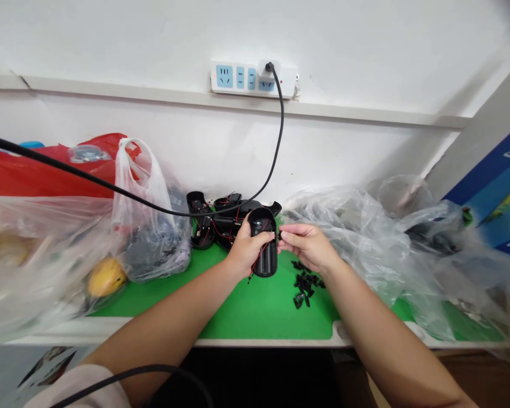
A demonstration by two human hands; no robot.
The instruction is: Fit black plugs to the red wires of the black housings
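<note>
My left hand point(247, 249) is wrapped round a black plastic housing point(264, 245) with thin red wires inside, held upright over the green mat point(255, 309). My right hand point(304, 243) is beside it, fingers pinched on a tiny black piece right at the housing's right edge. A small pile of loose black parts point(305, 283) lies on the mat just below my right hand. Behind the hands sits a heap of more black housings with red wires point(221, 218).
Clear plastic bags point(365, 238) crowd the right side, another bag of dark parts point(153, 232) and a large bag point(34, 255) the left. A red bag point(46, 170) lies behind. A black cable point(276, 147) runs from the wall power strip point(253, 78). A blue box point(497, 192) stands far right.
</note>
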